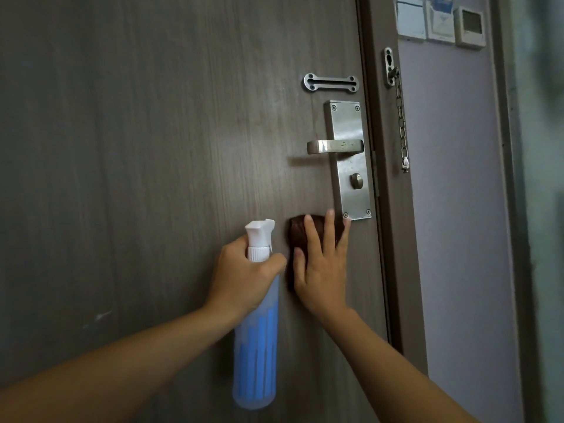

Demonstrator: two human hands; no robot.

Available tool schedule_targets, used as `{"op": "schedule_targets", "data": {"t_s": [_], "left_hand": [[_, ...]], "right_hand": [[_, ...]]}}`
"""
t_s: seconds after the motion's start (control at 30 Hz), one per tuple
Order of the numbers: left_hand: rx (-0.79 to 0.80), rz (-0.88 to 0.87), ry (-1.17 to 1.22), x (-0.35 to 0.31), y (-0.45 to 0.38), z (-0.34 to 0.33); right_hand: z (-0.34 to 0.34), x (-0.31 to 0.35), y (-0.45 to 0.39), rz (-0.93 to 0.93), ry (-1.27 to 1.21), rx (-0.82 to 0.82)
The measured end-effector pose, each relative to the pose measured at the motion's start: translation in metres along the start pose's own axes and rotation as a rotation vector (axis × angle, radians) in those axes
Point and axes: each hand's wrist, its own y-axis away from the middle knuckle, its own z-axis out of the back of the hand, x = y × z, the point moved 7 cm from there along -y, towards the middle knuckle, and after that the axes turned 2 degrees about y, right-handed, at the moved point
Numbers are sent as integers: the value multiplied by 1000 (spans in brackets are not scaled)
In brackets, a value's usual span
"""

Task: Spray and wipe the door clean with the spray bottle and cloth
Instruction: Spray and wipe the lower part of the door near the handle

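Note:
A dark grey-brown wood-grain door [152,148] fills most of the view. My left hand [244,276] grips the neck of a translucent spray bottle [256,355] with blue liquid and a white nozzle, held upright close to the door. My right hand [322,267] presses a dark brown cloth [297,232] flat against the door with straight, spread fingers, just below the metal lock plate. Most of the cloth is hidden under the hand.
A steel lever handle [334,146] and lock plate [351,178] with a thumb turn sit above my right hand. A chain-latch slide [331,83] is higher up. A security chain [401,117] hangs on the door frame. Wall switches [439,19] are at the top right.

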Motion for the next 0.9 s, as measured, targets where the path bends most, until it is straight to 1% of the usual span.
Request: {"op": "schedule_targets", "data": {"t_s": [0.07,0.13,0.23,0.33,0.43,0.53,0.6,0.7,0.77,0.9], "left_hand": [[6,-2,-3,-1,-1,3],[22,-16,6,-4,-1,5],[58,-41,9,-7,0,6],[64,-43,5,-8,0,8],[62,-35,15,-11,-1,12],[60,-27,8,-11,-3,16],[61,-29,7,-12,-5,18],[43,-45,9,-14,-8,21],[28,-48,5,-15,-9,23],[45,-33,3,-14,-5,22]], "right_hand": [[-3,-12,33,-22,-4,27],[-3,-24,60,-87,1,55],[-3,-27,70,-124,36,65],[1,-15,37,-49,61,56],[7,-2,-18,21,87,52],[11,7,-58,24,114,22],[8,10,-61,10,108,4],[2,11,-39,74,71,9],[-3,9,-10,144,58,31],[-7,-2,55,202,64,101]]}}
